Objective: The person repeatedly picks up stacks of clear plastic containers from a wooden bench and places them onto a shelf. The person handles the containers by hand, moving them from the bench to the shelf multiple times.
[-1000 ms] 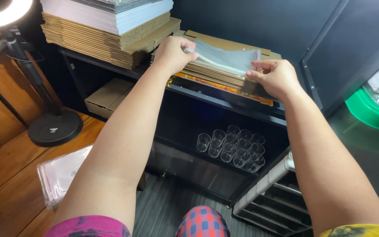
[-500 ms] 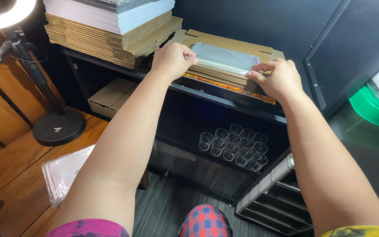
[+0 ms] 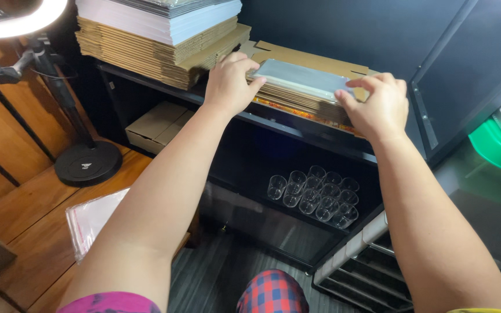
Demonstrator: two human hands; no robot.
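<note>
clear bag stack point(image 3: 302, 78) laid flat on folded cardboard pile point(image 3: 314, 101), shelf top | left hand point(image 3: 230, 81), right hand point(image 3: 378, 107) fingers clamped on its end edges | dark wall close behind | stack lowered flat versus 1 s earlier

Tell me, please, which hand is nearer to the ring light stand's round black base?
Left. The left hand grips the near-left corner of the clear bag stack, on the side toward the round black base; the right hand holds the stack's right end, farther away.

A packing workroom: flat cardboard stacks point(image 3: 163, 49), plastic cups point(image 3: 314, 194).
</note>
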